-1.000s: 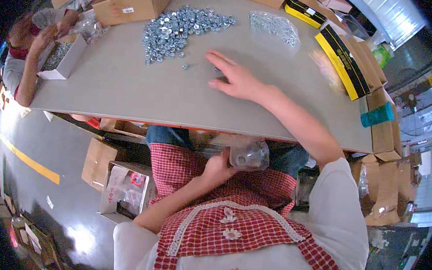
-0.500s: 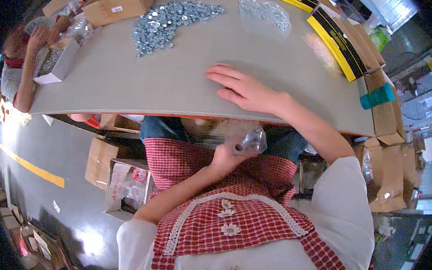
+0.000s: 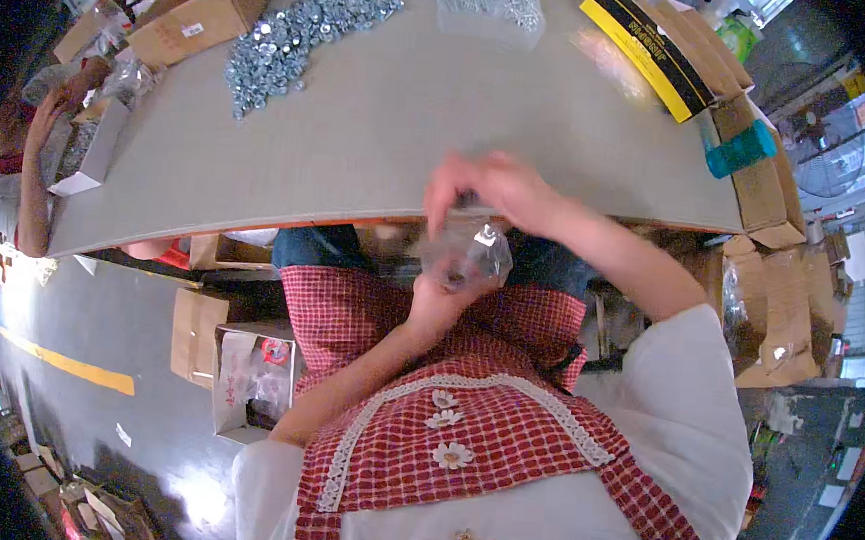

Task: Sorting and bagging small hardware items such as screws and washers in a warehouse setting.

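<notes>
My left hand [image 3: 437, 302] is closed round a clear plastic bag [image 3: 479, 256], which it holds over my lap, just below the table's near edge. A small dark round spot shows through the film by the fingers; I cannot make out what it is. Over the table's edge, right above the bag, my right hand [image 3: 503, 187] is blurred by motion with its fingers bent downward. Something dark shows under those fingers, too smeared to name. Farther off on the table [image 3: 361, 145] lies a spread heap of small shiny metal nuts or similar hardware [image 3: 286, 47].
A clear bag of small metal parts [image 3: 486, 5] lies at the back. On the right stand a yellow-and-black box [image 3: 648, 54] and a teal cylinder [image 3: 742, 149] against cardboard. At far left another person's hands work beside a white box [image 3: 90, 151]. An open carton [image 3: 256, 383] stands below left.
My right hand has lifted off the tabletop and moved down toward the bag, its fingers now bent. My left hand has raised the bag slightly. The whole view has shifted a little.
</notes>
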Available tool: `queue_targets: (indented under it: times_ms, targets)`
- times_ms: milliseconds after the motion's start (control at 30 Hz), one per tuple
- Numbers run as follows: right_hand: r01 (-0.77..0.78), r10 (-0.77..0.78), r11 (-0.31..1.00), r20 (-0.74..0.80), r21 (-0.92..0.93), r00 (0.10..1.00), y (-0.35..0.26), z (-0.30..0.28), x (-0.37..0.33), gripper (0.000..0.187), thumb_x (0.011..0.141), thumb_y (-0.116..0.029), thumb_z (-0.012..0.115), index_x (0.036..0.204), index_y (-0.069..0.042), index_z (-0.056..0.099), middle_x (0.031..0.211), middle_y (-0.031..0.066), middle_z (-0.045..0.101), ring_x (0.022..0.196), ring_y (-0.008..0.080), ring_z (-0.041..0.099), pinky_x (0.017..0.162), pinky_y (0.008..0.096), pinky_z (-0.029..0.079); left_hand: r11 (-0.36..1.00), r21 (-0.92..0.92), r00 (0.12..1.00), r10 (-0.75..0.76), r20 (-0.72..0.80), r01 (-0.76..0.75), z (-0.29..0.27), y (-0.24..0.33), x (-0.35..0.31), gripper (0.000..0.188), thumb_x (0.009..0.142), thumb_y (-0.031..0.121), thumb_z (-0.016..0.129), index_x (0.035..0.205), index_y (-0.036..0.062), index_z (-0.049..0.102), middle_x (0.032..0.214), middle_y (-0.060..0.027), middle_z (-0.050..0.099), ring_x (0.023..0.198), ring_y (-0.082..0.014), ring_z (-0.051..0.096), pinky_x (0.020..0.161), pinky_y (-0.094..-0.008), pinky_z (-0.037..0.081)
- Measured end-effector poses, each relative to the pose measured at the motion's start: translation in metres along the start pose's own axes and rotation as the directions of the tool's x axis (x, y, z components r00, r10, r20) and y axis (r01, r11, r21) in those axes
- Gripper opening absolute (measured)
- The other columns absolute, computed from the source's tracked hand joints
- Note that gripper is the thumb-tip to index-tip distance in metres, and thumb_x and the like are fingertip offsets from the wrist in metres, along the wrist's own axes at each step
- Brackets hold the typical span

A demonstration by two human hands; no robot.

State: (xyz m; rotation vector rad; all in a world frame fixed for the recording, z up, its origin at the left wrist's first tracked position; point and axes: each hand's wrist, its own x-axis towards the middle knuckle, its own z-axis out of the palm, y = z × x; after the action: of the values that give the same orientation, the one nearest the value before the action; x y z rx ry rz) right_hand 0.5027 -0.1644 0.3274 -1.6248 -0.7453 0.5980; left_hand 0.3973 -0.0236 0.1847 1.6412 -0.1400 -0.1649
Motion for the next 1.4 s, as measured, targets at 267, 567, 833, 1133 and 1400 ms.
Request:
queue_targets:
  times_ms: [267,567,833,1133,1400]
  targets:
    - [-0.087,-0.167,0.821,-0.384,-0.564,0.908,0.009,-0.055,0.031,0.052,0.102,-0.044,0.044,0.118,0.001,0.065,0.121,0.0208,0.064,0.116,0.0338,0.059,0.103,0.0406,0.042,0.987,0.149,0.994,0.076,-0.074,-0.064,-0.001,0.000,0.001,0.050,0.074,0.038,0.084,0.105,0.0029,0.067,0.094,-0.0152,0.072,0.082,-0.0245,0.069,0.076,-0.0372,0.055]
    - [-0.636,-0.223,0.196,-0.666,-0.746,0.712,0.072,-0.201,0.127,0.097,0.091,-0.075,0.029,0.145,0.006,0.036,0.152,0.0335,0.027,0.145,0.0474,0.017,0.119,0.0566,0.007,0.964,0.263,0.991,0.069,-0.110,-0.038,-0.001,0.002,0.000,0.048,0.075,0.042,0.083,0.100,0.0044,0.067,0.095,-0.0156,0.071,0.085,-0.0275,0.069,0.077,-0.0383,0.054]
    - [-0.507,0.016,0.220,-0.517,-0.833,0.856,0.050,-0.187,0.099,0.093,0.092,-0.072,0.034,0.152,0.000,0.026,0.157,0.0274,0.021,0.146,0.0460,0.016,0.120,0.0492,0.014,0.971,0.236,0.999,0.033,0.020,-0.037,-0.003,-0.025,0.009,0.048,0.079,0.044,0.079,0.104,0.0050,0.067,0.100,-0.0170,0.071,0.090,-0.0295,0.069,0.079,-0.0400,0.054]
    - [-0.267,-0.100,0.177,-0.287,-0.947,0.953,0.043,-0.131,0.011,0.074,0.098,-0.063,0.034,0.153,-0.013,0.028,0.159,0.0244,0.015,0.145,0.0481,0.015,0.120,0.0506,0.012,0.986,0.158,0.998,0.054,0.010,-0.055,-0.003,-0.013,0.008,0.037,0.078,0.031,0.081,0.096,0.0023,0.068,0.094,-0.0143,0.070,0.084,-0.0250,0.067,0.077,-0.0382,0.053]
    - [-0.205,-0.301,0.716,-0.560,-0.667,0.771,0.058,-0.144,-0.006,0.050,0.097,-0.039,0.055,0.136,-0.008,0.053,0.141,0.0213,0.048,0.129,0.0363,0.047,0.107,0.0435,0.038,0.969,0.245,0.998,-0.037,0.045,0.025,-0.004,-0.002,0.007,0.042,0.081,0.034,0.079,0.103,0.0008,0.066,0.097,-0.0167,0.071,0.086,-0.0258,0.069,0.076,-0.0383,0.054]
